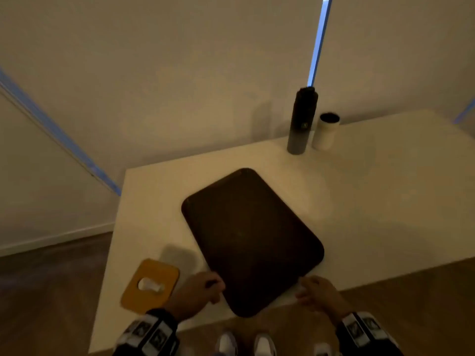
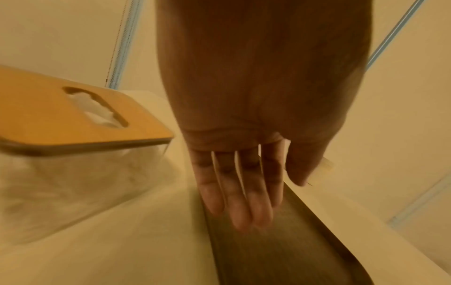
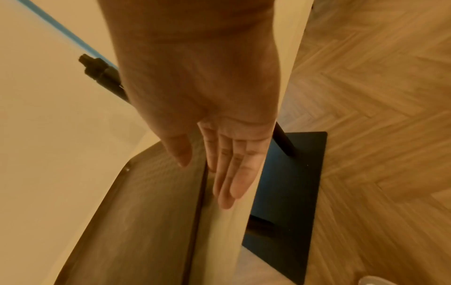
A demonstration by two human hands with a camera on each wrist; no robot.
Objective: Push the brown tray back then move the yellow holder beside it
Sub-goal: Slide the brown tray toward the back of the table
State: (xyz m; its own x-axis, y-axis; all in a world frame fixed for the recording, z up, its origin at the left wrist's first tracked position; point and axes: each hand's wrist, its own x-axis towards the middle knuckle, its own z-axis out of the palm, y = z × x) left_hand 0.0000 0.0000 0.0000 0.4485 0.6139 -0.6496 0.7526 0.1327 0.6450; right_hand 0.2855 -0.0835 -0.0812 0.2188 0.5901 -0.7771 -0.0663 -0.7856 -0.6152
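A dark brown tray lies slantwise on the white table, its near corner reaching the front edge. My left hand meets the tray's near left rim, fingers straight over the tray in the left wrist view. My right hand lies at the tray's near right rim with straight fingers beside the tray. The yellow holder, a clear box with a yellow lid and a slot showing white tissue, stands at the table's near left corner, close to my left hand; its lid shows beside the palm.
A tall dark bottle and a white cup stand at the table's far edge by the wall. The table's black base sits on wood floor. My shoes are below the front edge.
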